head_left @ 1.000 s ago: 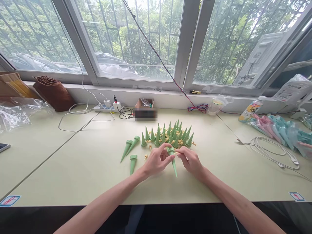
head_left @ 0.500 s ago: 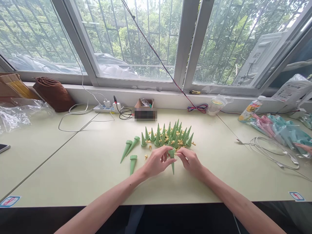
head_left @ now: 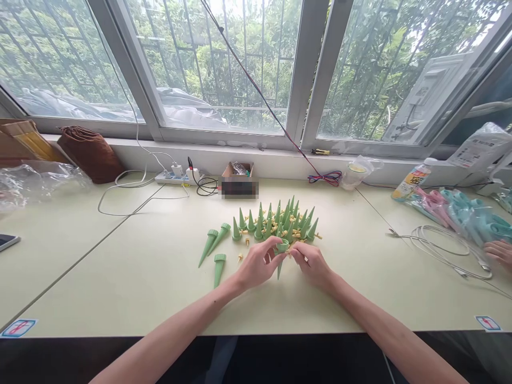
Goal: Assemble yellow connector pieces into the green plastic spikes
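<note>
My left hand (head_left: 256,264) pinches a green plastic cone (head_left: 281,250) by its wide rim, tip pointing down toward me. My right hand (head_left: 312,262) meets it at the rim, fingers pinched on a small yellow piece I can barely make out. Just beyond my hands stands a cluster of several upright green cones (head_left: 280,223) with small yellow parts (head_left: 294,233) scattered among them. Three more green cones (head_left: 216,246) lie on their sides to the left on the pale green table (head_left: 120,272).
A power strip (head_left: 174,176) with white cables, a small cardboard box (head_left: 239,180) and a brown bag (head_left: 90,152) line the window sill. White cable (head_left: 444,245) and bagged pink and teal items (head_left: 460,213) lie right, where another person's hand (head_left: 498,250) shows. A phone (head_left: 7,241) sits at far left.
The cone in my left hand has swung from slanting right to pointing nearly straight down and sits higher between my fingers. Another person's hand has appeared at the right edge.
</note>
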{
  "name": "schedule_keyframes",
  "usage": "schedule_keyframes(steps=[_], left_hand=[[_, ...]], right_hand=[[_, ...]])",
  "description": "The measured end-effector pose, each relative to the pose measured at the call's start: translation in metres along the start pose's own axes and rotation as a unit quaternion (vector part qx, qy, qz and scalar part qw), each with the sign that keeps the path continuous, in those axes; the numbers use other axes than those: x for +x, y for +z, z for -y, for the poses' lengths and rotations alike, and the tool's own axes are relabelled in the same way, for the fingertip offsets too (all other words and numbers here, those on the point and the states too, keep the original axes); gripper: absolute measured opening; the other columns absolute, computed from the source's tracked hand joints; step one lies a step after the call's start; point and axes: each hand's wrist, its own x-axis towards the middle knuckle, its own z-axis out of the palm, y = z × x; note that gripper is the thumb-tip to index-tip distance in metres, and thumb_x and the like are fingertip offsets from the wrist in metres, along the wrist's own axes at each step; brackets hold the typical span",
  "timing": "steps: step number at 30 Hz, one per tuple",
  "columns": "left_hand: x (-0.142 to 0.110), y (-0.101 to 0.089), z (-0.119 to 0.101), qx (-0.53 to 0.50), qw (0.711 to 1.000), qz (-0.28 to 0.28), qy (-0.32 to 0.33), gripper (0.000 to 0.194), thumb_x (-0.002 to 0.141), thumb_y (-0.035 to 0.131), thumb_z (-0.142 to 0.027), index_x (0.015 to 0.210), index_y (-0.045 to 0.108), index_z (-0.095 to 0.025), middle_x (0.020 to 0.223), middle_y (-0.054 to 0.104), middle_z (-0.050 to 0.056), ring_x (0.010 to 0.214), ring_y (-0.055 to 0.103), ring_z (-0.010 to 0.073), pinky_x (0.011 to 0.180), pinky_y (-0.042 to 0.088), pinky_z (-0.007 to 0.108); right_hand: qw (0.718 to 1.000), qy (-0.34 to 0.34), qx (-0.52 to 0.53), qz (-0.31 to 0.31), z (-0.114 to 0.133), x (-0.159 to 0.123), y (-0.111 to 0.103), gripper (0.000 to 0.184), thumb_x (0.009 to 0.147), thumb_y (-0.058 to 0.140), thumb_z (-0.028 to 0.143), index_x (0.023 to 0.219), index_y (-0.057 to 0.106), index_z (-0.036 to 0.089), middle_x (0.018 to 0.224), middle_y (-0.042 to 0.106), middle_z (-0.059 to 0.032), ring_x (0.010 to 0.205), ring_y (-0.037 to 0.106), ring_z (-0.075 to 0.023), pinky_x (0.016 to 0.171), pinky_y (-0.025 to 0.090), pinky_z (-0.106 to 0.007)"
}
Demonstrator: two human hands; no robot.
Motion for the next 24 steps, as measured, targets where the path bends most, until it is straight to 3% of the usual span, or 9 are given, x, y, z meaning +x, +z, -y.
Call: schedule_keyframes(steps=[4, 9, 16, 24], left_hand=[[0.002, -0.003, -0.006, -0.111, 0.992, 0.005, -0.066, 0.025, 0.092, 0.060, -0.039, 0.107, 0.051, -0.020, 0.063, 0.051, -0.006, 0.048, 0.051, 0.0095, 0.049, 0.044, 0.022], [0.005, -0.006, -0.010, -0.237, 0.960, 0.006, -0.147, 0.034, 0.088, 0.064, -0.044, 0.106, 0.048, -0.021, 0.055, 0.045, -0.010, 0.040, 0.050, 0.0087, 0.039, 0.037, 0.018], [0.007, -0.010, -0.013, -0.257, 0.951, 0.024, -0.171, 0.035, 0.087, 0.066, -0.045, 0.105, 0.050, -0.019, 0.049, 0.051, -0.009, 0.036, 0.050, 0.0094, 0.038, 0.037, 0.018], [0.005, -0.008, -0.010, -0.248, 0.954, 0.030, -0.163, 0.036, 0.087, 0.066, -0.046, 0.107, 0.051, -0.020, 0.050, 0.048, -0.010, 0.037, 0.051, 0.0097, 0.038, 0.037, 0.018]], right_hand=[[1.000, -0.006, 0.005, -0.022, 0.003, 0.000, -0.001, 0.022, 0.102, 0.047, 0.036, 0.100, 0.061, 0.019, 0.076, 0.063, -0.0029, 0.057, 0.052, -0.0130, 0.053, 0.044, -0.025], [0.999, -0.036, 0.010, -0.016, 0.004, -0.001, -0.001, 0.019, 0.098, 0.055, 0.034, 0.112, 0.058, 0.021, 0.084, 0.060, -0.0028, 0.056, 0.050, -0.0112, 0.050, 0.044, -0.024], [0.991, -0.116, -0.047, -0.037, 0.001, -0.001, -0.001, 0.014, 0.100, 0.052, 0.024, 0.113, 0.056, 0.022, 0.088, 0.061, -0.0048, 0.052, 0.047, -0.0094, 0.047, 0.040, -0.024], [0.992, -0.115, -0.050, -0.036, -0.001, -0.002, 0.001, 0.011, 0.101, 0.050, 0.026, 0.108, 0.058, 0.021, 0.082, 0.061, -0.0041, 0.054, 0.049, -0.0113, 0.048, 0.039, -0.024]])
